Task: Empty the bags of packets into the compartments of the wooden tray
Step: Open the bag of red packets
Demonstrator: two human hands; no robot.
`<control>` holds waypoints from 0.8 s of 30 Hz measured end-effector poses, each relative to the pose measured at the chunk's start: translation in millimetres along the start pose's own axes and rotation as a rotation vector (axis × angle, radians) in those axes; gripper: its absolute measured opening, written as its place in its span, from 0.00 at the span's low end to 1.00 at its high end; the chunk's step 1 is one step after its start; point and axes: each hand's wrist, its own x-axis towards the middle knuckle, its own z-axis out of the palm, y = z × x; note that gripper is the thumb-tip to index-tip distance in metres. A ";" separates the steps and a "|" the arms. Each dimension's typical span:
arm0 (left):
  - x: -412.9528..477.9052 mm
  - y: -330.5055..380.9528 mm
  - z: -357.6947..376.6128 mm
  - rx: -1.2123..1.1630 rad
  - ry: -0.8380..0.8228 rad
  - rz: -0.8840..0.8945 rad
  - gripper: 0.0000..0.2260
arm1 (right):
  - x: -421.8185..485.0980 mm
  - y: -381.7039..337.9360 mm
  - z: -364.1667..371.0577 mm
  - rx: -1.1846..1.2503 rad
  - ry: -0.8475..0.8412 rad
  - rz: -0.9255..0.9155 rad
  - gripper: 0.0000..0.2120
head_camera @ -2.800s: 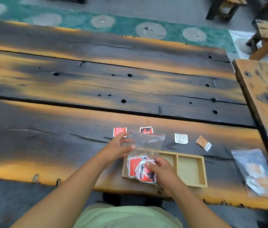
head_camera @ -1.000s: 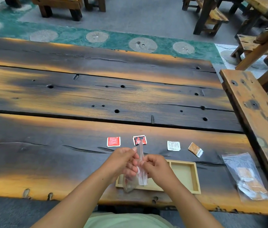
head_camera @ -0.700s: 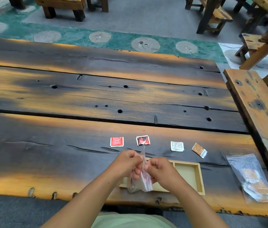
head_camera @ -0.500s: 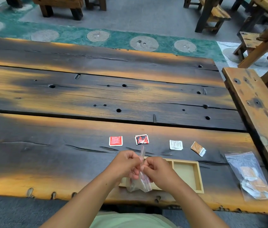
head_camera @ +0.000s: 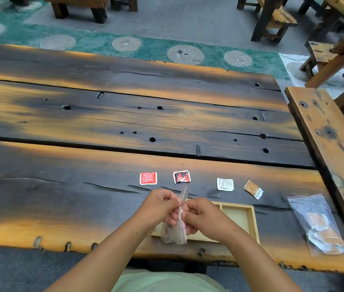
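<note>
My left hand [head_camera: 159,206] and my right hand [head_camera: 202,216] both pinch a clear plastic bag [head_camera: 177,230], crumpled and upright between them over the left part of the wooden tray [head_camera: 251,222]. The bag looks empty. The tray's right compartment shows bare wood; its left compartments are hidden behind my hands. Beyond the tray lie single packets in a row: a red packet [head_camera: 148,178], a black-and-red packet [head_camera: 181,177], a white packet [head_camera: 225,184] and a brown packet [head_camera: 253,189]. A second clear bag [head_camera: 318,224] holding several packets lies flat to the right.
The tray sits near the front edge of a dark plank table [head_camera: 124,123]. A raised wooden bench plank [head_camera: 327,140] runs along the right side. Wooden stools [head_camera: 322,57] stand on the floor beyond.
The red packets that were coming out of the bag 2.8 s ago are no longer in it. Both hands have since drawn together and gathered the bag into a narrow upright bundle.
</note>
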 end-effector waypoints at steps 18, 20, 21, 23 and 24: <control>-8.9 0.3 -0.3 -0.109 -0.066 0.016 0.03 | -6.5 10.8 14.7 0.347 0.070 -0.065 0.10; -9.2 0.0 -1.3 -0.102 -0.076 0.008 0.04 | -7.9 10.8 15.4 0.367 0.073 -0.057 0.10; -9.7 0.3 -1.6 -0.089 -0.092 0.002 0.05 | -7.9 10.5 16.2 0.365 0.080 -0.049 0.11; -10.6 -0.1 -1.6 -0.060 -0.137 -0.008 0.06 | -6.4 10.6 18.2 0.357 0.089 -0.027 0.13; -10.8 -0.5 -1.2 -0.055 -0.156 -0.008 0.08 | -5.8 9.7 19.1 0.362 0.091 -0.011 0.15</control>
